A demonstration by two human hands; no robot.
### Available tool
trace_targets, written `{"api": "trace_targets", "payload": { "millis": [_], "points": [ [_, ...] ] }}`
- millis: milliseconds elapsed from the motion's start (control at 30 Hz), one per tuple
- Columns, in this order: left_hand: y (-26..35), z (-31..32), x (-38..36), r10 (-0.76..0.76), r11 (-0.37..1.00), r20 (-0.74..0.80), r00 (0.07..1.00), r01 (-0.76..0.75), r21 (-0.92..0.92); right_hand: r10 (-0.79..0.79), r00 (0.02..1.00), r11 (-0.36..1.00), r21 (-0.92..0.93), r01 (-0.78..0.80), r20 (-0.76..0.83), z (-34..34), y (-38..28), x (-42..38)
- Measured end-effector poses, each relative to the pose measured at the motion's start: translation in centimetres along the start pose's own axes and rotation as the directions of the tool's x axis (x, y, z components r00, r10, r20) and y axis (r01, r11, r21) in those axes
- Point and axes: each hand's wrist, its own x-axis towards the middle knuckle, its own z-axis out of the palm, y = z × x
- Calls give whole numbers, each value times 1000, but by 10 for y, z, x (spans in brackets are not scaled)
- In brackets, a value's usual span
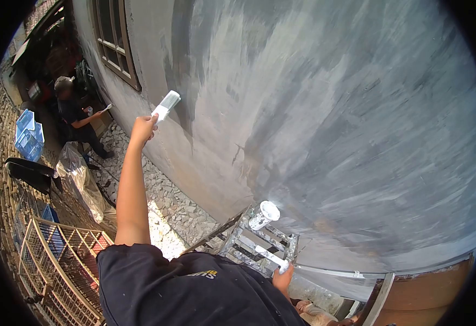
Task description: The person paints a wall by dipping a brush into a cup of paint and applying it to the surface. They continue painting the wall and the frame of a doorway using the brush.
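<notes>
A pot (pixel 258 220) stands on the ladder (pixel 293 245) beside the wall (pixel 330 119).

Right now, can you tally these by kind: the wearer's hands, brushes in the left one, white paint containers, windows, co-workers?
Wearer's hands, left hand and right hand: 2
Brush in left hand: 1
White paint container: 1
Window: 1
Co-worker: 1
Total: 6

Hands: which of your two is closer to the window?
The left hand, stretched out with the white brush. The right hand is farther from the window, down by the paint-splattered ladder.
</notes>
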Motion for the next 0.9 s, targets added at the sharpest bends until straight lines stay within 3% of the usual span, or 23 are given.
{"api": "trace_targets", "payload": {
  "millis": [67,100,167,233,300,400,467,600,700,800,900],
  "points": [
    [-9,-15,12,3,985,-84,996,-18,-174,3,1000,1000,4,-3,10,0,-2,1],
    [-26,-14,20,2,986,-86,996,-16,-164,-15,1000,1000,-1,15,-2,-1,-3,0],
    [-69,1,40,-87,996,-91,992,86,-14,-29,1000,1000,0,29,-12,0,-4,0],
    [-111,27,44,-174,948,-71,982,186,258,11,1000,1000,-10,-11,6,-3,-6,-1],
    [-132,47,37,-230,908,-54,972,234,347,26,1000,1000,-13,-26,5,-1,-3,-1],
    [-127,59,45,-180,892,-6,984,166,420,-28,999,999,-19,27,-16,0,2,0],
    [-85,50,50,-103,895,24,994,82,439,1,1000,1000,-29,-1,-5,0,0,-1],
    [28,1,27,53,994,-1,999,-53,100,-2,1000,1000,-9,2,-7,-2,-3,-1],
    [68,-35,21,114,988,-99,988,-123,-91,-17,1000,999,-27,17,5,-2,-5,-1],
    [67,-40,15,93,909,61,994,-60,-412,-23,1000,1000,-3,22,-6,-1,-3,-2],
    [-5,-7,31,-38,869,292,956,176,-462,8,1000,1000,-5,-8,-3,0,-5,-1]
  ]
}}
